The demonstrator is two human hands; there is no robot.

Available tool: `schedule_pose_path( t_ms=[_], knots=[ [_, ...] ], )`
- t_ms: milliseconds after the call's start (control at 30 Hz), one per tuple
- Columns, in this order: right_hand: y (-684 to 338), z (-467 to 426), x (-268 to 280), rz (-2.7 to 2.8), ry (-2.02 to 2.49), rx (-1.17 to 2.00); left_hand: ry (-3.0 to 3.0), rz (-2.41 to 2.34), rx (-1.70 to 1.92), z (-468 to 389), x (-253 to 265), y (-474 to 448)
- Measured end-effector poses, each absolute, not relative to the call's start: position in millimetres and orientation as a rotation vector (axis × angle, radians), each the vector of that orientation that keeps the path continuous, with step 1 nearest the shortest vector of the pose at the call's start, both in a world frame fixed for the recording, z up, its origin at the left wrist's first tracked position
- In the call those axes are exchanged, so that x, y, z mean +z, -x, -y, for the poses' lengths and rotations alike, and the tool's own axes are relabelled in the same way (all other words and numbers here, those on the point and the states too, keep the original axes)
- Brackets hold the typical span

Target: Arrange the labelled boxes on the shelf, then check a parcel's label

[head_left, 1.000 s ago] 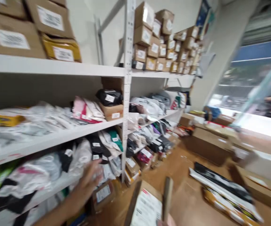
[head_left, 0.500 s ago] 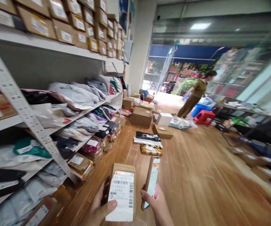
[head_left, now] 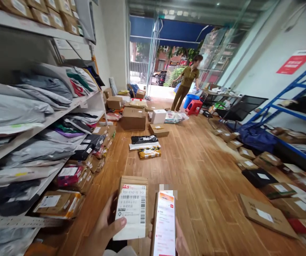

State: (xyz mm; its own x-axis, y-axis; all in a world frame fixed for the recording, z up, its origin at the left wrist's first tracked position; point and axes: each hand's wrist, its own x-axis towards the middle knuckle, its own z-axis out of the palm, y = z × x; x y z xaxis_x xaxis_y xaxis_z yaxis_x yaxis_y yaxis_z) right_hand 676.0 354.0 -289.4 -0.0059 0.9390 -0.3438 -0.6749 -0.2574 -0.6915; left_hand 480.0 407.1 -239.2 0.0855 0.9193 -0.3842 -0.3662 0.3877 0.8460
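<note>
Left hand [head_left: 103,231] grips a small cardboard box [head_left: 133,206] from its left side, thumb pressed across the bottom of the white shipping label [head_left: 131,211], fingers wrapped behind. Box is held upright, low in centre of view, label w/ barcode facing the camera. Right hand [head_left: 181,241] is mostly hidden behind a phone [head_left: 164,224]; only the edge of the palm shows at the phone's right side, closed round it. Phone stands upright just right of the box, nearly touching it, screen lit w/ a white and orange app page.

Left of the hands: white shelving [head_left: 43,124] packed w/ grey, black and coloured mailer bags, plus labelled cartons on the lowest level. Wood-plank floor [head_left: 195,167] ahead has a few flat parcels [head_left: 145,145] mid-room and bigger brown boxes [head_left: 133,119] further back. More labelled boxes lie along the right side below a blue rack [head_left: 296,110]. Another person [head_left: 186,87] stands well apart near the glass entrance, beside a red stool [head_left: 195,106].
</note>
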Motion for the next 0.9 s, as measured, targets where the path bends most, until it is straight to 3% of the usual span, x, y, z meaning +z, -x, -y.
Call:
schedule_pose_path(
  t_ms=[533,900],
  knots=[
    [-685.1,-537.2,-247.2,0.389,0.832,1.523,-0.750,-1.242,0.950,-620.7,-241.8,-498.8],
    [-700.2,-579.7,-232.8,0.395,0.826,1.356,-0.794,-1.158,0.816,-684.6,-238.7,-523.3]
  ],
)
